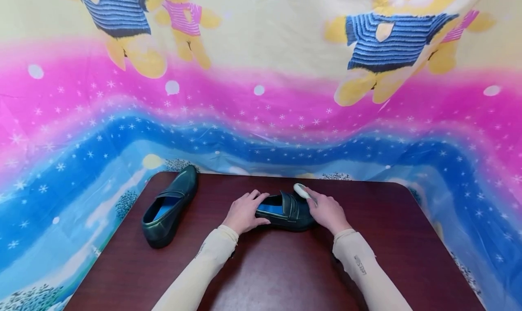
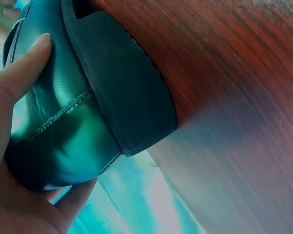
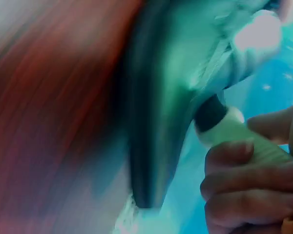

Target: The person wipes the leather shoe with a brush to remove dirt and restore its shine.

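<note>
A dark leather loafer [image 1: 299,213] with a blue insole lies sideways at the table's back, toe to the right. My left hand [image 1: 243,212] grips its heel; in the left wrist view the thumb [image 2: 31,66] lies along the side and fingers curl round the back. My right hand [image 1: 329,212] is at the toe end, its fingers wrapped round a pale-handled shoe brush [image 1: 302,191]. The right wrist view is blurred, but the brush's dark end [image 3: 211,114] appears against the loafer's upper. The matching loafer [image 1: 171,206] stands apart at the left, untouched by either hand.
The reddish-brown wooden table [image 1: 265,274] has rounded back corners. Close behind it hangs a printed cloth [image 1: 261,116] with bears and snowflakes, which also runs down both sides.
</note>
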The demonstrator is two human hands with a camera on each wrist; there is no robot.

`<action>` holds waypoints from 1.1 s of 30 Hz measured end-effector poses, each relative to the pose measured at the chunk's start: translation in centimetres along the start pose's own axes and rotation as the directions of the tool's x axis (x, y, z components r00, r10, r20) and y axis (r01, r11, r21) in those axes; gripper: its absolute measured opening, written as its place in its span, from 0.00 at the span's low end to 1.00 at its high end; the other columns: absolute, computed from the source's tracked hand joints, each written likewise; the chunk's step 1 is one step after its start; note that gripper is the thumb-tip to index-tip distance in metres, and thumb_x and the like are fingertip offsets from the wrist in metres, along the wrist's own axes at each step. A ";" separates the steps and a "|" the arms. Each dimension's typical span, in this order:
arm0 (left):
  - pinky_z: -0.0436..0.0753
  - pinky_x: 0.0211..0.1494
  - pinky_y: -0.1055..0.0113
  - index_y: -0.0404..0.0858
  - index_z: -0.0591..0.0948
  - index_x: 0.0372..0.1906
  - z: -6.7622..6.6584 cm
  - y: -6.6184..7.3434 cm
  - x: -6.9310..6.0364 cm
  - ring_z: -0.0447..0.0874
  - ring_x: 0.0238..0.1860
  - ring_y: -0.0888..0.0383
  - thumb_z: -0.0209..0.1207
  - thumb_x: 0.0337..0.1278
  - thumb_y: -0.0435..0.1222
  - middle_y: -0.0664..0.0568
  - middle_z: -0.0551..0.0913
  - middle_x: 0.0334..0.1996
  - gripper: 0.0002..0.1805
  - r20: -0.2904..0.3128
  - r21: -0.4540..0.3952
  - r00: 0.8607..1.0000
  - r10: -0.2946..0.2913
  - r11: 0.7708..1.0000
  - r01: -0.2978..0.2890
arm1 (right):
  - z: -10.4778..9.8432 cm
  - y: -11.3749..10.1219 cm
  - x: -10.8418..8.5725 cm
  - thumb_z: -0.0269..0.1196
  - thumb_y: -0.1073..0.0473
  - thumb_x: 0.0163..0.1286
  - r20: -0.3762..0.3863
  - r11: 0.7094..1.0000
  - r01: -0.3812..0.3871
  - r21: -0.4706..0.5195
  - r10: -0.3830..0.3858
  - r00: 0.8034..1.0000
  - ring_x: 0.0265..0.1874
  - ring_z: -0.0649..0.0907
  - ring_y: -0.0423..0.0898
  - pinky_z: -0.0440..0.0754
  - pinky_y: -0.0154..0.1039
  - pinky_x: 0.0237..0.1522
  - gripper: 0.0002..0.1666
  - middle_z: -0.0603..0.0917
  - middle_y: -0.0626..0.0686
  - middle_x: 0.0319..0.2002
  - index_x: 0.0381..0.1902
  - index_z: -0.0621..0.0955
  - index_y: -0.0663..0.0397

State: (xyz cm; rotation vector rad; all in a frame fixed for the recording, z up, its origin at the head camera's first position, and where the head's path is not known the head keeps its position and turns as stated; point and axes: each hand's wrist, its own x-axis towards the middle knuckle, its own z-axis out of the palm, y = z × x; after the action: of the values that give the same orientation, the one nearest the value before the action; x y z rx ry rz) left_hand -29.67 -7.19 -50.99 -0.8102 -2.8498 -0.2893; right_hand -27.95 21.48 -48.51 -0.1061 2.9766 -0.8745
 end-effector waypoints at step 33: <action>0.86 0.54 0.55 0.52 0.76 0.70 0.2 0.0 0.0 0.82 0.53 0.53 0.75 0.48 0.60 0.55 0.81 0.55 0.43 -0.072 -0.051 0.997 0.009 0.999 -0.013 | -1.2 -2.4 2.3 0.49 0.52 0.85 0.152 0.996 -0.025 0.082 0.012 0.988 0.13 0.61 0.43 0.63 0.38 0.20 0.29 0.68 0.49 0.20 0.79 0.67 0.49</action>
State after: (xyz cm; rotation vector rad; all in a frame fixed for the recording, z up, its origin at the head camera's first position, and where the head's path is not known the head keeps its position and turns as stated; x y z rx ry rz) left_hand -29.71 -7.09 -51.22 -0.8080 -2.7812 -0.3830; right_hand -30.22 19.92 -46.21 -0.1358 2.7926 -0.9431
